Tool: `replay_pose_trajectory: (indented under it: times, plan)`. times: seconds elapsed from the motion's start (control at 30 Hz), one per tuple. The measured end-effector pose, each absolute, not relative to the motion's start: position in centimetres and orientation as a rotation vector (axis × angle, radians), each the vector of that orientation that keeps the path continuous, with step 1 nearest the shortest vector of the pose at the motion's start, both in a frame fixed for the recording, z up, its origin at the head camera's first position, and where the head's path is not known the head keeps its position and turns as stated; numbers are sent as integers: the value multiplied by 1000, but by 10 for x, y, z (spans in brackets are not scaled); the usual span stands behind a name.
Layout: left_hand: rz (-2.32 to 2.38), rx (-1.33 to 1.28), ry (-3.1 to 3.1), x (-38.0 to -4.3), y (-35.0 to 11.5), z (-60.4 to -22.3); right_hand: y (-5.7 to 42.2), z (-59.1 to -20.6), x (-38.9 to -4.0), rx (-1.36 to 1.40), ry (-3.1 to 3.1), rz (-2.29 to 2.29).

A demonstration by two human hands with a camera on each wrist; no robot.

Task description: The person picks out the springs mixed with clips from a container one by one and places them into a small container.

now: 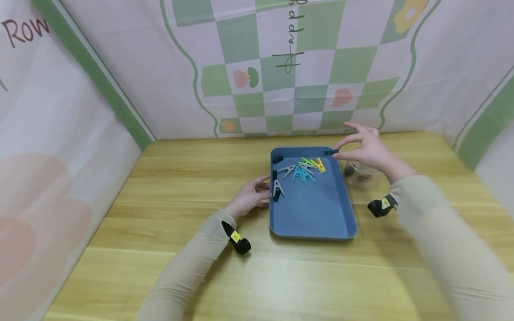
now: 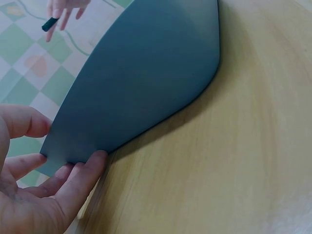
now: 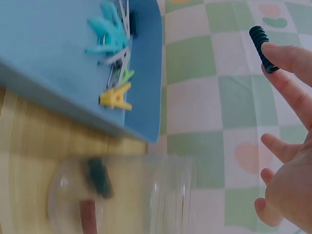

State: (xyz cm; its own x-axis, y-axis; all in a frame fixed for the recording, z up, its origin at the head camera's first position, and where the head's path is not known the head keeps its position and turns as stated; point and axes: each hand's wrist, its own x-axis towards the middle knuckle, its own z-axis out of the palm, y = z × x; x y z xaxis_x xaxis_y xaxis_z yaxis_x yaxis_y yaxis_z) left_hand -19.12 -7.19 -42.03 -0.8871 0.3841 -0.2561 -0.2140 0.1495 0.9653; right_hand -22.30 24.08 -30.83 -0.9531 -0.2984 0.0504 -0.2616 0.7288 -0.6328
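Observation:
My right hand (image 1: 371,149) pinches a dark, ribbed coil spring (image 3: 261,46) between thumb and finger, above the far right corner of a blue tray (image 1: 313,211). The other fingers of that hand are spread. My left hand (image 1: 252,195) touches the tray's left outer wall with its fingertips, seen close in the left wrist view. Inside the tray, teal clothespins (image 1: 299,173), a yellow clothespin (image 1: 320,166), a green one and grey ones lie bunched near the far end. A grey clothespin (image 1: 278,187) lies along the left wall among small dark pieces (image 1: 277,195).
Right of the tray, below my right hand, a clear plastic container (image 3: 170,195) holds a dark piece (image 3: 99,176) and a reddish-brown piece (image 3: 88,217). Everything rests on a wooden table (image 1: 192,178). A patterned cloth (image 1: 241,44) hangs behind its far edge.

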Motion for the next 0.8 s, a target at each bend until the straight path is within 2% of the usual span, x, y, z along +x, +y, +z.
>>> replay_pose_trajectory:
  times: [0.8]
  plan:
    - [1795,154,1983,-190,-72,-419,292,-317,-226,-376,2954,-926]
